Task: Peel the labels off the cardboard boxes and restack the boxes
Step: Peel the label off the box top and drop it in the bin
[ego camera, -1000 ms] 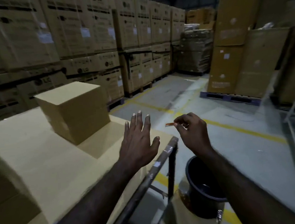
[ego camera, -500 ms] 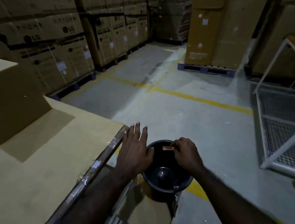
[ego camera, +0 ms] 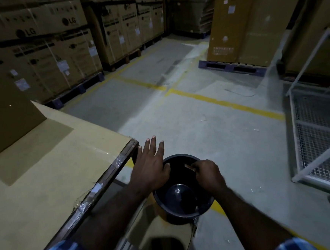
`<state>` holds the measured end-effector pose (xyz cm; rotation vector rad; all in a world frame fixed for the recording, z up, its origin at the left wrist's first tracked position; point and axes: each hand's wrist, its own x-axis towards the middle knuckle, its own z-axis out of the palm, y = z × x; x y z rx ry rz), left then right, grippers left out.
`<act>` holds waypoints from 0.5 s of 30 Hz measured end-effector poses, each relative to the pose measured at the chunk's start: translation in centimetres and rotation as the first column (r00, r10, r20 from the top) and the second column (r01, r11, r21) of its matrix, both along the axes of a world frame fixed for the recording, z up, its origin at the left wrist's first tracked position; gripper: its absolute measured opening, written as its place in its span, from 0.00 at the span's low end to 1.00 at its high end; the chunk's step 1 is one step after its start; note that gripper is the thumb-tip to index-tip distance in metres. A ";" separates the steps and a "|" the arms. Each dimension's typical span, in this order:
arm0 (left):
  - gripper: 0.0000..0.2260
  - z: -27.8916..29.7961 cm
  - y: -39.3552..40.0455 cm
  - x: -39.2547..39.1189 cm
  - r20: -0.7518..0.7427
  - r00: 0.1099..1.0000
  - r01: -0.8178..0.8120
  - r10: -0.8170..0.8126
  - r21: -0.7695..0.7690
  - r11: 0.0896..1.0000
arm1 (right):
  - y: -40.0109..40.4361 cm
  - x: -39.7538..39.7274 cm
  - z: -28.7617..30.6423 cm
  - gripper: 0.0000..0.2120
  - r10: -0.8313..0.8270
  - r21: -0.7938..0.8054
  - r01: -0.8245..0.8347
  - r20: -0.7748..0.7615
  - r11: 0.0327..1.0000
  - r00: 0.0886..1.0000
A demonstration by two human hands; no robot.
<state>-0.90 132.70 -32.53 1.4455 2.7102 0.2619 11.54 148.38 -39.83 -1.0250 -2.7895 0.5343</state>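
My right hand [ego camera: 208, 173] pinches a small brown strip of peeled label [ego camera: 190, 167] over the open mouth of a black bucket [ego camera: 183, 200] on the floor. My left hand [ego camera: 150, 165] hovers flat with fingers spread, between the bucket's left rim and the corner of a big flat cardboard box [ego camera: 45, 173]. A smaller plain cardboard box [ego camera: 3, 110] stands on that flat box at the far left, partly cut off by the frame edge.
Stacked printed cartons on pallets [ego camera: 60, 54] line the left and back. Tall cartons on a blue pallet [ego camera: 251, 29] stand at the right rear. A white wire-mesh cage [ego camera: 318, 132] is at the right. Grey floor with yellow lines [ego camera: 217, 101] lies between.
My view has swung right and down from the box top to the bucket. My right hand has carried the label strip down over the bucket, and my left hand has come beside it.
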 end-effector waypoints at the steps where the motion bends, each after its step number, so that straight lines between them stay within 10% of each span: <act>1: 0.33 0.0 0.1 -0.2 -0.002 1.000 0.002 -0.002 -0.001 1.000 | 0.0 -0.2 0.0 0.12 -0.003 -0.019 0.003 0.013 1.000 1.000; 15: 0.31 -1.0 1.4 -2.0 0.030 0.999 0.034 -0.032 -0.047 0.998 | 1.5 -2.1 -1.1 0.16 -0.038 -0.132 0.047 0.071 0.990 0.997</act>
